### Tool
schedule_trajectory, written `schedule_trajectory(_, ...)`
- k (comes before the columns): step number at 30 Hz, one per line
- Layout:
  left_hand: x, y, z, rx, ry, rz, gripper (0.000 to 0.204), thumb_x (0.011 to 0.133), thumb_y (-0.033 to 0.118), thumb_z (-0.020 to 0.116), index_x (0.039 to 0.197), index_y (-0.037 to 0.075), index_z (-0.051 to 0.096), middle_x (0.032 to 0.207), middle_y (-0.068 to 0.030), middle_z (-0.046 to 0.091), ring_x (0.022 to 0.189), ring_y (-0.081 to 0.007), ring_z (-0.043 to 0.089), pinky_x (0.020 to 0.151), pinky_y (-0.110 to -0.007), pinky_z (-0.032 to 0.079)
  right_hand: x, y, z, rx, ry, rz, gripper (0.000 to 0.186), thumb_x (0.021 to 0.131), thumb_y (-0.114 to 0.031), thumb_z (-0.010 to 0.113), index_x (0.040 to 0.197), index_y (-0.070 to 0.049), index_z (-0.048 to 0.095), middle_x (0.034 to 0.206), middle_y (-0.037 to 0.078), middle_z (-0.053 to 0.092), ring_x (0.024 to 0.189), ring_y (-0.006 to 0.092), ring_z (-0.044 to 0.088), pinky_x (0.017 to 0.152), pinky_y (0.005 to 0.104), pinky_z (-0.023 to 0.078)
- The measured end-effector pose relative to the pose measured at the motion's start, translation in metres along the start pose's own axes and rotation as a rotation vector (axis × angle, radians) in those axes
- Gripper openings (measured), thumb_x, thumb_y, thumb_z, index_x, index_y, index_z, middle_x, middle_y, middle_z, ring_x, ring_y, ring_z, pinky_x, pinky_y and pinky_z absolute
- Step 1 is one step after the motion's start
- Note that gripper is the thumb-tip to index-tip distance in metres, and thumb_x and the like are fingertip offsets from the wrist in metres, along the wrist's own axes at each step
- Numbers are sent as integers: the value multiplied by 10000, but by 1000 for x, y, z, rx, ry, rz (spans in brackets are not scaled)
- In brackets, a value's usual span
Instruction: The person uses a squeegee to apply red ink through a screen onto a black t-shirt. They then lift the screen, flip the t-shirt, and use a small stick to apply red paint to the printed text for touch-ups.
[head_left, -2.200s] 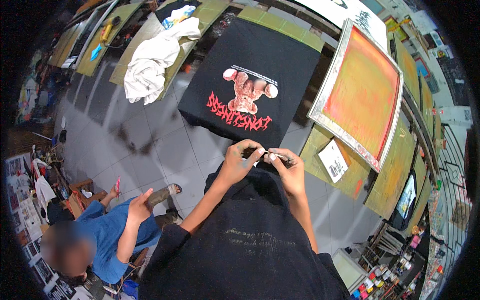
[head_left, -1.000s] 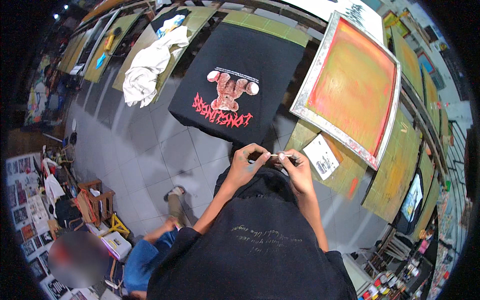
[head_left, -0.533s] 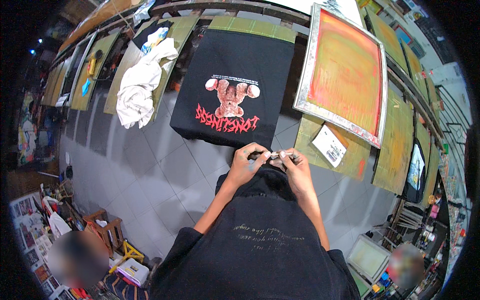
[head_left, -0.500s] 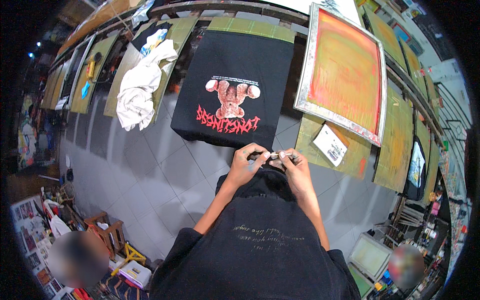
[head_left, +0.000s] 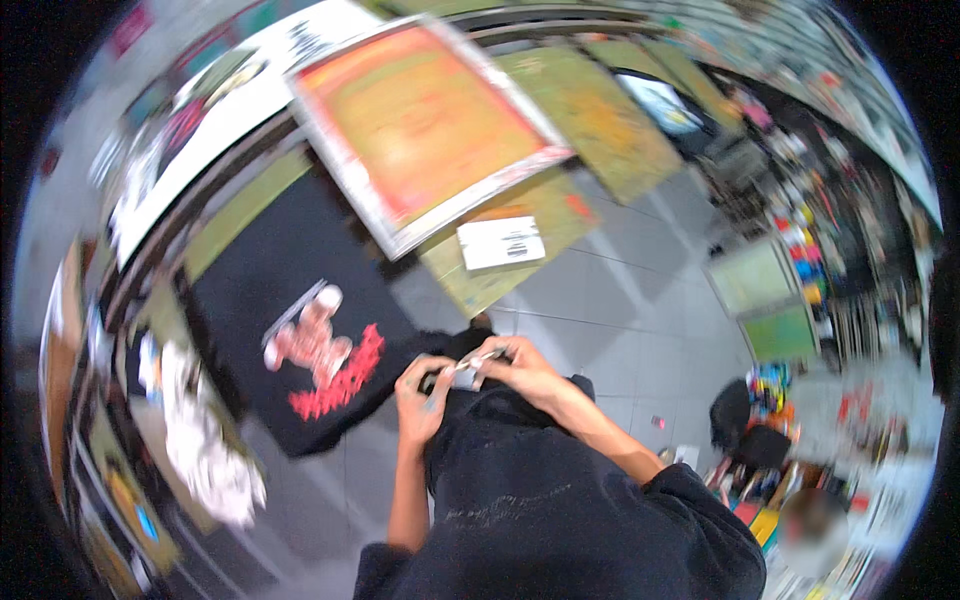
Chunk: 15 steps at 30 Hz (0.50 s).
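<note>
In front of my body my two hands meet, fingertips pinched close together. A small pale, thin thing point(head_left: 468, 368) runs between them, too blurred to name. My left hand point(head_left: 422, 395) is closed on one end of it, and my right hand point(head_left: 515, 368) is closed about the other. Just beyond them to the left, a black T-shirt point(head_left: 270, 250) lies flat on a board, printed with a brown bear and red lettering. Farther off stands a screen-printing frame point(head_left: 430, 120) with an orange and yellow mesh, resting over the boards.
A white card point(head_left: 500, 243) with dark print lies on a greenish board point(head_left: 470, 285) below the frame. Crumpled white cloth point(head_left: 200, 440) hangs over another board at left. Grey floor tiles point(head_left: 620, 300) stretch to the right, toward smaller frames point(head_left: 755, 280) and cluttered shelves.
My view has swung to the right, so the T-shirt and screen frame now sit farther left and tilted. Both hands stay together, pinching the small pale thing.
</note>
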<state>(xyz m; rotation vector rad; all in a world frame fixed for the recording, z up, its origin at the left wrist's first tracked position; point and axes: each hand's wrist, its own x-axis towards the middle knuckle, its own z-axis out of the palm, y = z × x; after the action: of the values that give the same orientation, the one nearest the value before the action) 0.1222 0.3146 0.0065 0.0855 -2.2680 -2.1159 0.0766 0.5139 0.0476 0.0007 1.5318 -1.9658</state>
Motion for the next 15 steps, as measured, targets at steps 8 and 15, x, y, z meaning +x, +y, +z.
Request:
schedule_trajectory(8, 38, 14, 46, 87, -281, 156, 103, 928, 78, 711, 891, -17, 693, 783, -103, 676, 702, -185, 639, 687, -315, 496, -48, 0, -31, 33, 285, -174, 233, 991, -198, 717, 1081, 17, 725, 1012, 81, 748, 841, 136, 703, 809, 282, 559)
schedule_trajectory(15, 44, 32, 80, 23, -235, 118, 130, 964, 51, 669, 872, -38, 644, 766, -48, 604, 681, -123, 569, 649, -281, 471, -52, 0, -58, 161, 314, -232, 281, 983, -244, 734, 1134, -7, 736, 1028, 50, 744, 862, 119, 696, 820, 277, 550)
